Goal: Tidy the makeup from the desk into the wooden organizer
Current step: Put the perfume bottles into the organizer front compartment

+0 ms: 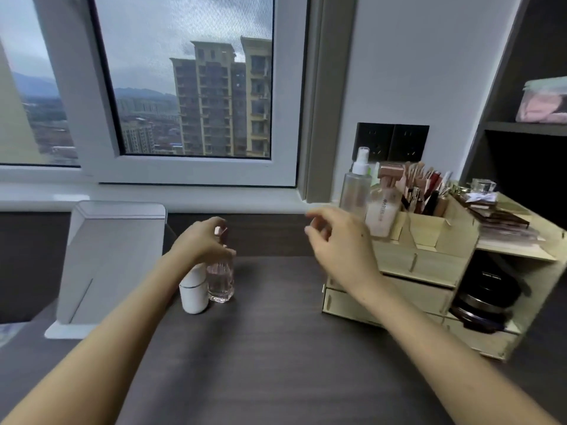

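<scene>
Big window [184, 87] across the back, tower blocks outside; dark desk [276, 348] fills the foreground; wooden organizer [429, 262] sits on the desk's right side, by the wall; white stand [113, 259] w/ a slanted face on the left edge.

Organizer's top is packed: clear spray bottle [356, 191] and cream bottle [383, 213] w/ a rose-gold cap at its left corner; brushes [420, 188] upright next to them; flat palettes [503, 217] stacked on the right shelf; black jars [487, 289] in the open compartment below; drawers along the front, closed.

Left hand [202, 240] is down at mid-desk, fingers curled over the top of a glass bottle [220, 277], gripping it at the cap; bottle stands upright on the desk, well apart from the organizer; white bottle [194, 291] just beside it on the left, touching or nearly, can't tell which.

Right hand [340, 240] is up in the air just left of the organizer, near the cream bottle; fingers loosely curled, nothing in them; a bit blurred.
</scene>
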`<state>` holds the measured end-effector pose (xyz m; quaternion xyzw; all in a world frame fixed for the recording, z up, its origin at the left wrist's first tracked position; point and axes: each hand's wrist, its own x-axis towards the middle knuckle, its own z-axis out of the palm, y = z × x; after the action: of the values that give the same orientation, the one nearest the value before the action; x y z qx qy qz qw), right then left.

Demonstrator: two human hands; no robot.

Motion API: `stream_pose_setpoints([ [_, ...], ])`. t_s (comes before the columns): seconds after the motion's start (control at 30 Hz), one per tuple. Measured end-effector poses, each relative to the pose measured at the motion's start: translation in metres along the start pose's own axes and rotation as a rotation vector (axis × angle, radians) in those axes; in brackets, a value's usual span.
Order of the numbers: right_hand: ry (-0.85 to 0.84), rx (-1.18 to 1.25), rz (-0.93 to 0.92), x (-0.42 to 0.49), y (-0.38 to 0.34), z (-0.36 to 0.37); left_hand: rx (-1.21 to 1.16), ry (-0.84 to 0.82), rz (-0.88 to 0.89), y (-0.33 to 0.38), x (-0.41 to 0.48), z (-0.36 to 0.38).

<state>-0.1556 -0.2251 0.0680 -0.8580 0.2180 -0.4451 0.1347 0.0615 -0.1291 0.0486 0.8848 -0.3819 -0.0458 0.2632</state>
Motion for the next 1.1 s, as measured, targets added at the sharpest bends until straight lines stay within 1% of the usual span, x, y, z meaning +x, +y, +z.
stream_pose_setpoints([
  [0.07, -0.122, 0.044, 0.056, -0.015, -0.003, 0.026, -0.042, -0.051, 0.028, -0.004, 0.005, -0.002],
  [0.2, -0.414, 0.134, 0.267, -0.025, -0.004, 0.086, -0.040, -0.047, 0.063, -0.010, 0.014, -0.006],
  [0.27, -0.488, 0.208, 0.342, -0.021, -0.004, 0.115, -0.013, -0.039, 0.078, -0.012, 0.018, -0.006],
  [0.37, -0.537, 0.300, 0.390, -0.010, -0.006, 0.153, 0.015, -0.031, 0.116, -0.014, 0.024, -0.003],
  [0.47, -0.506, 0.396, 0.418, -0.003, -0.007, 0.176, 0.018, -0.039, 0.132, -0.013, 0.027, -0.002],
  [0.53, -0.485, 0.407, 0.433, 0.000, -0.006, 0.181, 0.058, -0.058, 0.153, -0.009, 0.027, -0.002],
  [0.63, -0.468, 0.369, 0.431, 0.001, -0.005, 0.175, 0.070, -0.081, 0.193, 0.000, 0.025, -0.002],
  [0.73, -0.388, 0.337, 0.415, 0.001, -0.003, 0.152, -0.007, -0.074, 0.255, 0.013, 0.017, -0.008],
  [0.83, -0.300, 0.342, 0.389, 0.004, -0.003, 0.104, -0.263, -0.142, 0.351, 0.034, 0.001, -0.023],
  [0.9, -0.244, 0.349, 0.357, 0.005, -0.003, 0.062, -0.389, -0.198, 0.441, 0.052, -0.012, -0.033],
  [1.0, -0.147, 0.389, 0.284, 0.007, -0.005, -0.007, -0.473, -0.236, 0.577, 0.084, -0.028, -0.034],
  [1.1, -0.071, 0.375, 0.239, 0.015, 0.000, -0.066, -0.512, -0.170, 0.671, 0.122, -0.033, -0.026],
])
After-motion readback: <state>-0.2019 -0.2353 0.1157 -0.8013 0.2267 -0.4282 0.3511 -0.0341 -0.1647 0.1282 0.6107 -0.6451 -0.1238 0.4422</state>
